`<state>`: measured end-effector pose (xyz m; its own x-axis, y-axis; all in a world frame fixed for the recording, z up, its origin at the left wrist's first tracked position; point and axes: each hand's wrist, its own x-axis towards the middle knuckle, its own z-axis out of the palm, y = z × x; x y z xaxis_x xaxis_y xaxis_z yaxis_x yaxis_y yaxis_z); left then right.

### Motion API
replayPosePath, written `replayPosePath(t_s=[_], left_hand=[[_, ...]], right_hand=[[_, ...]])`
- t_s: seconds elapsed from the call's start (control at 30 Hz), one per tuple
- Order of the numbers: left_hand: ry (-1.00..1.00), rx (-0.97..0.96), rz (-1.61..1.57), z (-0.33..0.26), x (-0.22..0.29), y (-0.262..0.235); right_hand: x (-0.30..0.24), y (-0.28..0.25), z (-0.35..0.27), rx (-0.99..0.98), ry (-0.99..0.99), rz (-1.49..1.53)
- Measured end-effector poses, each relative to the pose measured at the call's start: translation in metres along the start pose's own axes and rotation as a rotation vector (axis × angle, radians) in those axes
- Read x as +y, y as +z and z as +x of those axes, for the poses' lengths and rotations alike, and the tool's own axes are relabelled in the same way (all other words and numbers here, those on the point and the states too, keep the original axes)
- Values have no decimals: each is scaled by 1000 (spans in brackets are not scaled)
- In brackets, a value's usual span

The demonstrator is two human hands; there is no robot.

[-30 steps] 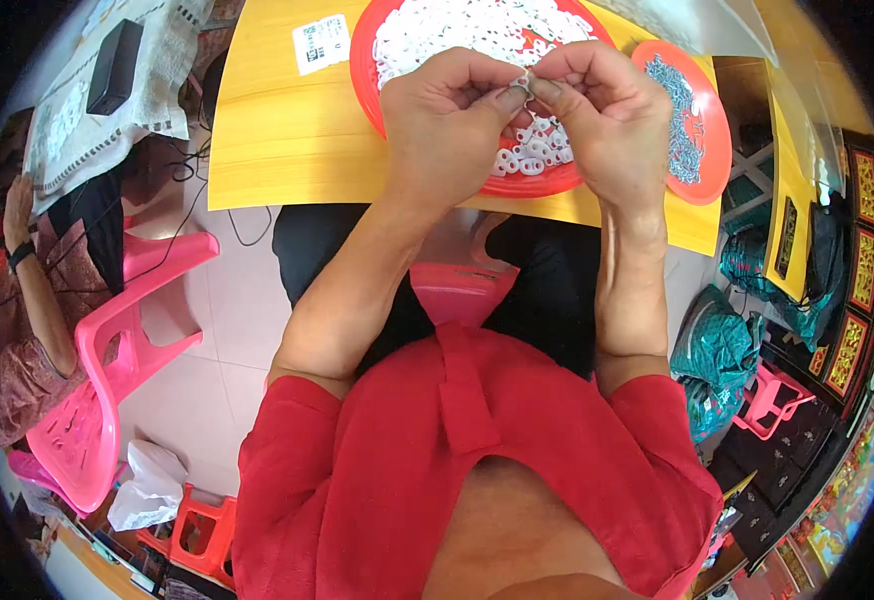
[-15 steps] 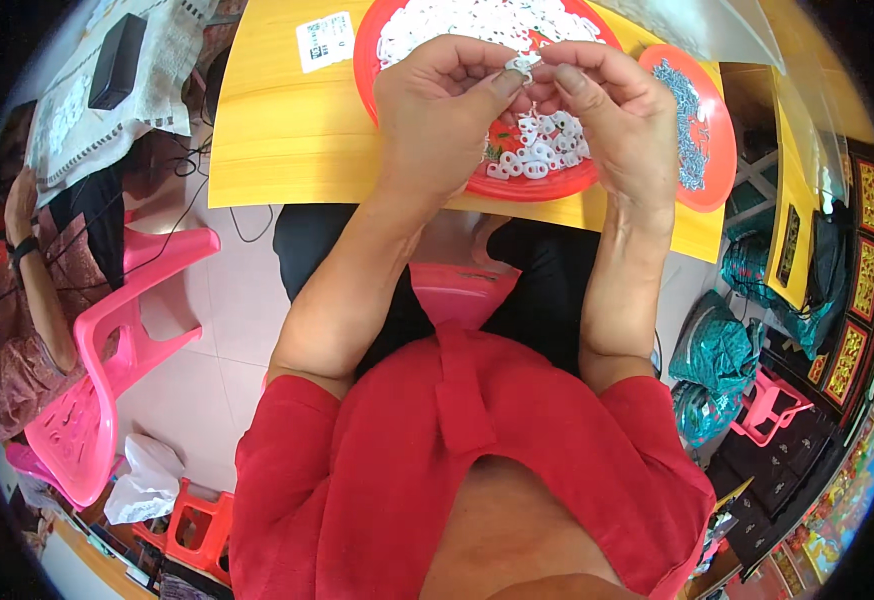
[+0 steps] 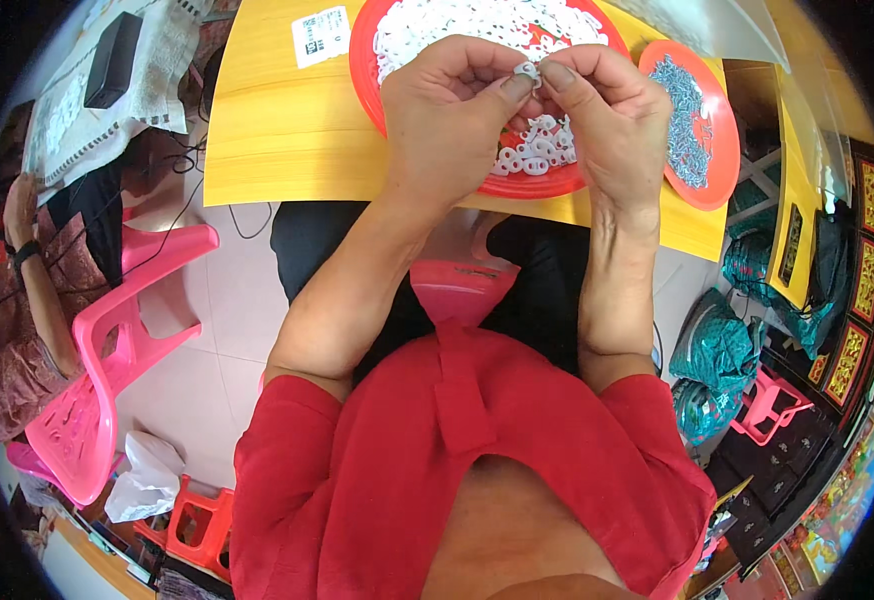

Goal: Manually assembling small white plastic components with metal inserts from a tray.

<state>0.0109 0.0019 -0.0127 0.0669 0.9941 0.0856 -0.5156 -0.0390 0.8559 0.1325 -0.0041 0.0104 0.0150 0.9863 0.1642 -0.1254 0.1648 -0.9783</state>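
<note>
My left hand point(image 3: 442, 120) pinches a small white plastic clip point(image 3: 528, 70) between thumb and forefinger. Right against it, my right hand point(image 3: 619, 130) is closed, thumb over bent fingers; whatever those fingertips grip is too small to make out. Both hands hover above a large red plate point(image 3: 364, 75) heaped with loose white clips point(image 3: 437, 30). Part of the heap is hidden behind the hands and wrists. To the right, a smaller red plate point(image 3: 725, 150) carries many thin silver-grey nails point(image 3: 685, 120).
The plates stand on a yellow wood-grain table point(image 3: 297, 130) with a white label point(image 3: 322, 37). A clear plastic sheet point(image 3: 727, 25) hangs at the far right. On the left are a pink chair point(image 3: 97, 350) and another person's arm point(image 3: 42, 290). Teal bags point(image 3: 712, 345) lie at right.
My fingertips have drawn closer together, and the white clip has turned and shifted slightly right. The right hand has moved a little left. The plates stay about where they were.
</note>
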Motion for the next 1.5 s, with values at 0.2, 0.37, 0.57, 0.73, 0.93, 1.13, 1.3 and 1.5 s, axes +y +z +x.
replayPosePath(t_s=[0.2,0.37,0.57,0.73,0.93,1.13,1.3,1.5], left_hand=[[30,1,-5,0,-1,-2],[41,5,16,-1,-4,-4],[62,8,89,-1,-1,-5],[87,-68,83,5,-6,-16],[53,-49,22,16,21,-17],[54,40,-68,25,34,-30],[32,9,-73,19,28,-26],[43,8,-83,17,20,-27]], right_hand=[[5,2,0,-9,-50,35],[8,1,0,-25,-59,-4],[7,-1,0,-63,-53,-74],[11,-8,3,-85,-59,-82],[-4,-19,3,-21,-61,-271],[-1,-23,-5,-77,-131,-831],[8,8,-4,-310,-414,-1140],[16,17,-7,-344,-272,-1211]])
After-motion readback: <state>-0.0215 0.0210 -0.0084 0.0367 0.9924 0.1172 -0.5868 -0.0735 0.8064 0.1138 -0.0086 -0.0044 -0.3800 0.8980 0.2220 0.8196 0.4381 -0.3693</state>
